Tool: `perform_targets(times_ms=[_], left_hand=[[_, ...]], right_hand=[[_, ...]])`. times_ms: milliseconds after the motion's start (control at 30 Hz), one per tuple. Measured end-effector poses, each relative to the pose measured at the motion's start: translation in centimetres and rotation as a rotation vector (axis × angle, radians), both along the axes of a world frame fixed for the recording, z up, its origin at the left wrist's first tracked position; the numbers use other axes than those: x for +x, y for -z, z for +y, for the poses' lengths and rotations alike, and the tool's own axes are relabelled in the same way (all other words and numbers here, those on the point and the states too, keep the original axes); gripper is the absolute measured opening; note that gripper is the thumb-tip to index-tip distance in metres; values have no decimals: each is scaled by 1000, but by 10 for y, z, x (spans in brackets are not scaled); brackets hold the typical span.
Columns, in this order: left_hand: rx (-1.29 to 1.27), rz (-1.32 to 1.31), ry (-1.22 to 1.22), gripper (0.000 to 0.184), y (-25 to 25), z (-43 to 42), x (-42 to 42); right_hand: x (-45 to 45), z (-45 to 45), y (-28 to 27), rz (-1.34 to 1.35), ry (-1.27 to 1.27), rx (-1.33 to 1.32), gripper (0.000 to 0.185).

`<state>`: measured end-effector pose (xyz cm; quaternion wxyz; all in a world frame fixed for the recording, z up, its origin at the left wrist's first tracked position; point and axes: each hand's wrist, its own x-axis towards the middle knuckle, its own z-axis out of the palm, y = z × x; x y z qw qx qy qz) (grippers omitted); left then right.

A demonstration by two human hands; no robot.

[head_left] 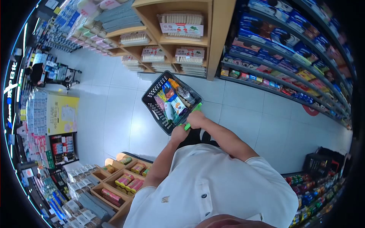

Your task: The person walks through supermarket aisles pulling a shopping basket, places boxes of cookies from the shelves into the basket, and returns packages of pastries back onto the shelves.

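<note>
A black shopping basket [152,99] with perforated sides is in front of me in the head view. Its bright green handle [187,126] runs along the near side. My left hand [179,134] is closed around the lower part of this handle, and my right hand [195,119] grips it further up. Inside the basket lie a blue and white package [175,102], a dark clear-wrapped packet [185,95] and several other packaged goods, partly overlapping. The undersides of both hands are hidden.
Wooden shelves [210,38] with stacked packs stand ahead, beside a rack of blue packages [266,34] on the right. Wooden bins [114,178] with canisters are at lower left. A yellow display [62,114] and a cart [70,78] are further left; another dark basket [317,163] is at right.
</note>
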<state>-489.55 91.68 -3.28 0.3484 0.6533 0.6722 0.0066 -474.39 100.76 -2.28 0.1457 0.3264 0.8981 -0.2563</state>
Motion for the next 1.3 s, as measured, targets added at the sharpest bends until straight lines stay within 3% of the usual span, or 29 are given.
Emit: perform_targets(times_ms=[433,533,700,967,1133,1233,1300], left_hand=[[-36,-73,435,29,5,-92,-18],[-58,-118,557,22,47,-105,-41],[-56,-182,717,18,35,-106,-61],[-90,-68,962,20,-2,-91,-109],[62,2,1132,15,6,-70,-135],[304,28,1044,7,14,-61,-141],[337,118,960,9,5,-58,-139]], right_hand=[[21,-144,3,15,245,-149,20],[11,-157,-2,-9,261,-229,23],[-12,-192,-5,-89,341,-322,27],[-81,-249,1,-22,747,-252,25],[-122,-258,9,84,985,-248,26],[-135,-245,15,122,1054,-216,29],[-141,-238,16,112,1127,-205,36]])
